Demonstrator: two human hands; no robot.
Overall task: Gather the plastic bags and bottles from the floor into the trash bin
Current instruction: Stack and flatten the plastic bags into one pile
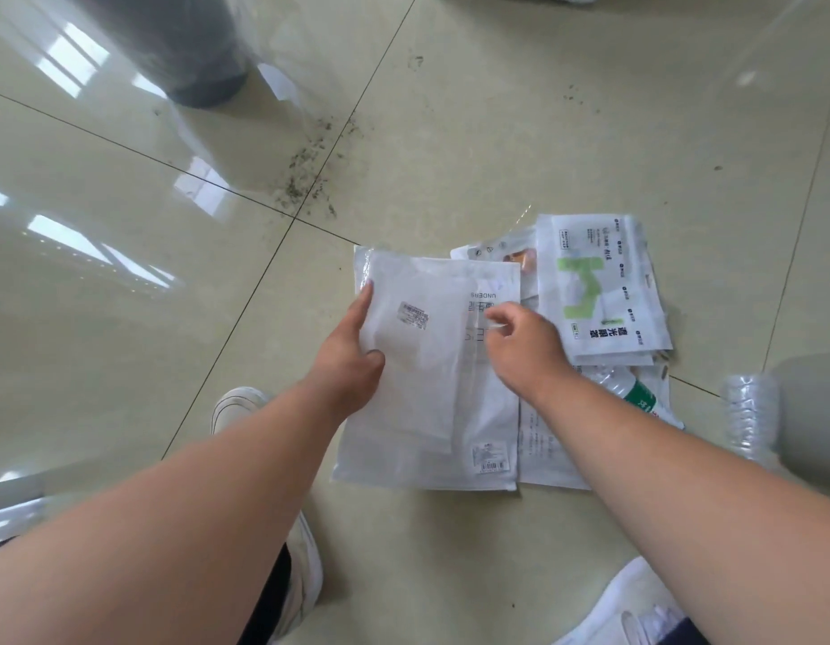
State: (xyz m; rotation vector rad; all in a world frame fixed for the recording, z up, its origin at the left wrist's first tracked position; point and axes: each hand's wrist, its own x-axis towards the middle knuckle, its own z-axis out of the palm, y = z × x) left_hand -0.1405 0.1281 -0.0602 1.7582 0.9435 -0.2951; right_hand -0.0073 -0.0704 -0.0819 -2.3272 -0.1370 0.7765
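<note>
- left hand (352,351) clamped on the left edge of the top white bag (413,346), thumb over it, probably so the stack lifts as one
- right hand (525,342) fingers pinched together over the bag pile (497,365) on the floor
- bottles: one (636,393) half under the bags, another (748,412) right of them
- dark trash bin (194,48) sits far left, well apart

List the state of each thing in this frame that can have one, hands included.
Left hand: gripping the left edge of the white plastic bag, thumb on top.
Right hand: fingers curled, pinching at the bags' top.
White plastic bag: flat, topmost of the stack.
Green-printed bag: flat on the floor.
Green-label bottle: lying partly under bags.
Clear bottle: lying on the floor.
Trash bin: upright, blurred.
</note>
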